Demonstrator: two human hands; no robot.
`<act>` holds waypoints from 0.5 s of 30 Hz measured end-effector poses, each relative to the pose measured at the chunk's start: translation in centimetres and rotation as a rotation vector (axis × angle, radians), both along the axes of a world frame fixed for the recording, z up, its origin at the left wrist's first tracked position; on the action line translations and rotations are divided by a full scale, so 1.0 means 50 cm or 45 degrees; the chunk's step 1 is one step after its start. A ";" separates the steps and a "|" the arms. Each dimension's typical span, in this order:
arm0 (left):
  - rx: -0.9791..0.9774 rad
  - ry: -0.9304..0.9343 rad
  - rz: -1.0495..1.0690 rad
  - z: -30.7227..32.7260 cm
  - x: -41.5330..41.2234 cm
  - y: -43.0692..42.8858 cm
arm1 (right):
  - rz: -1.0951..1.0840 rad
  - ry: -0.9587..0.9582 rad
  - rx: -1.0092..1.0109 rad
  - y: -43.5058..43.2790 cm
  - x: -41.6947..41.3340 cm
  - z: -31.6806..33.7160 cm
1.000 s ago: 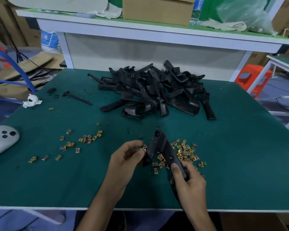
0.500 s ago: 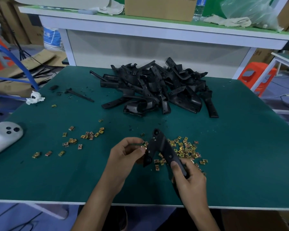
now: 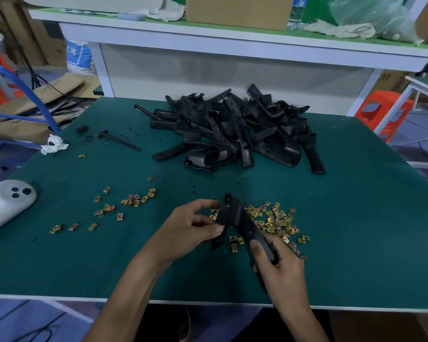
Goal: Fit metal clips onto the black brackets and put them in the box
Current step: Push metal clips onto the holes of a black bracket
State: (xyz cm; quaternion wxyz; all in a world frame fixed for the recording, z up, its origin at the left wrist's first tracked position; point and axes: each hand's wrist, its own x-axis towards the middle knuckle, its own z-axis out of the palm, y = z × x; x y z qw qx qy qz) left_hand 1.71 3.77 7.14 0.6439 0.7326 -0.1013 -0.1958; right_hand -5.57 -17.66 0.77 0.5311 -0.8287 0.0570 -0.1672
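A black bracket (image 3: 235, 218) is held just above the green table, near its front edge. My right hand (image 3: 279, 272) grips the bracket's lower arm. My left hand (image 3: 190, 225) pinches the bracket's left edge with thumb and fingers; a metal clip there is mostly hidden by my fingertips. Several loose brass-coloured clips (image 3: 274, 220) lie under and to the right of the bracket. A smaller scatter of clips (image 3: 124, 206) lies to the left. A pile of black brackets (image 3: 235, 132) sits at the table's far middle.
A white controller (image 3: 8, 203) lies at the left edge. A thin black rod (image 3: 119, 140) and crumpled white tissue (image 3: 52, 144) sit at the far left. A cardboard box (image 3: 237, 11) stands on the white shelf behind. An orange stool (image 3: 383, 112) is at right.
My left thumb and fingers have closed further onto the bracket's left edge. The bracket and my right hand have hardly moved; the camera has shifted slightly.
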 end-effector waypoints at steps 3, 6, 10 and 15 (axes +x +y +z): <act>0.080 -0.116 0.203 -0.021 0.023 -0.022 | -0.067 -0.001 0.099 -0.003 0.005 -0.001; 0.555 -0.419 0.442 -0.052 0.063 -0.049 | -0.189 0.025 0.263 -0.012 0.007 -0.001; 0.868 -0.703 0.331 -0.080 0.092 -0.068 | -0.219 0.029 0.333 -0.013 0.010 0.001; 1.159 -0.764 0.155 -0.088 0.092 -0.103 | -0.219 0.036 0.351 -0.011 0.011 0.000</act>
